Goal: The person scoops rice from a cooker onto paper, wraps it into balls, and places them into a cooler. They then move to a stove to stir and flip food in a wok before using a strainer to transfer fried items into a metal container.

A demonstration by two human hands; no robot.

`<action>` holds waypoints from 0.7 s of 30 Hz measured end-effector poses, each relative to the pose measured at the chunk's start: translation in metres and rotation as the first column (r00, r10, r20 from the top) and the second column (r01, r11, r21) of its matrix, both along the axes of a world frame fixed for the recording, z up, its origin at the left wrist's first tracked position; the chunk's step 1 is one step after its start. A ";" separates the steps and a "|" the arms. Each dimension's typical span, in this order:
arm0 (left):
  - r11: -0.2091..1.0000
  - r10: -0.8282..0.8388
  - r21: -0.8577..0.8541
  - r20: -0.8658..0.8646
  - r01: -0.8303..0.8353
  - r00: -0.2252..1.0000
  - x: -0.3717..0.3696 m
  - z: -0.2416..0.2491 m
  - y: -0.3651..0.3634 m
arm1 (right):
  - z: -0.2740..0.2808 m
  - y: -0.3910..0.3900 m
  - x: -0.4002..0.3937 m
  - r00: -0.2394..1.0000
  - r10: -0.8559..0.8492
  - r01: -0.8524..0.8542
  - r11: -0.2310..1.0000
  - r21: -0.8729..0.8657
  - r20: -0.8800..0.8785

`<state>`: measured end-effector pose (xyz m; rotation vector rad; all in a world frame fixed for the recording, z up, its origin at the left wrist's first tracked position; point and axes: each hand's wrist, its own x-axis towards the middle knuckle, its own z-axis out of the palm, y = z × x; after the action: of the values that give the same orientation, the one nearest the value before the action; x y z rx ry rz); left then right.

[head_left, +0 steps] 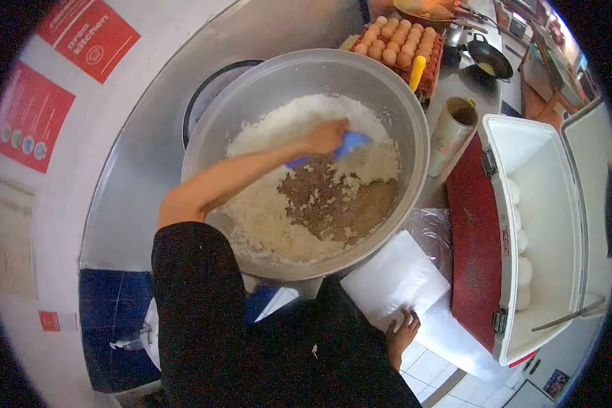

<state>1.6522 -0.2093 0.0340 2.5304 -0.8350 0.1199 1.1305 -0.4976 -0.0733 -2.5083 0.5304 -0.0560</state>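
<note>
My left hand [328, 137] reaches into a large round metal pot [415, 129], its fingers closed on a blue plastic scoop [352, 143]. The scoop's exact shape is partly hidden by the hand and blurred. White, crumbly, rice-like grains [265, 224] fill much of the pot, around a brown, grainy area [319, 204] near the middle. Down at the right, my right hand [402, 336] rests its spread fingertips on the near edge of a stack of white paper sheets [396, 279].
Right of the pot stands an open red-and-white cooler box [479, 238] with several white round bundles inside. Behind are a tray of eggs [398, 42], a yellow handle [418, 73], a plastic-wrap roll [453, 132] and a black pan [489, 60]. Red signs [88, 37] hang on the left wall.
</note>
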 end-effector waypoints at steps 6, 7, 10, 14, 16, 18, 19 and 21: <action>0.998 -0.015 -0.065 -0.440 -0.015 0.898 -0.158 0.030 -0.052 | -0.008 -0.013 -0.010 0.998 0.065 -0.065 0.998 -0.003 0.028; 0.999 -0.011 -0.044 -0.451 -0.010 0.893 -0.170 0.053 -0.051 | 0.006 -0.008 -0.006 0.994 0.072 -0.071 0.997 -0.013 0.082; 0.999 0.042 0.032 -0.725 -0.027 0.687 -0.195 0.101 -0.041 | 0.011 -0.005 -0.004 1.000 0.020 -0.020 1.000 0.022 0.012; 0.983 0.120 0.043 -0.884 -0.178 0.452 -0.209 0.164 -0.033 | 0.004 -0.009 0.000 1.000 0.019 -0.019 1.000 0.014 0.014; 0.988 0.079 0.006 -0.875 -0.152 0.478 -0.206 0.171 -0.023 | 0.008 -0.006 -0.005 1.000 0.017 -0.016 1.000 0.012 -0.014; 0.976 0.136 0.003 -0.787 -0.217 0.601 -0.192 0.130 -0.021 | 0.014 -0.003 -0.002 1.000 0.002 -0.002 1.000 -0.007 -0.006; 0.991 0.082 -0.034 -0.626 -0.132 0.776 -0.189 0.117 -0.022 | 0.013 -0.005 -0.002 1.000 0.012 -0.012 1.000 -0.005 -0.018; 0.995 0.065 -0.028 -0.564 -0.098 0.823 -0.209 0.135 -0.049 | 0.013 -0.004 -0.001 0.999 -0.006 0.005 1.000 -0.005 -0.036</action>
<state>1.4430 -0.2583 0.1690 2.3434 -0.4712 -0.5500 1.1293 -0.5019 -0.0604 -2.5170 0.5527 -0.0139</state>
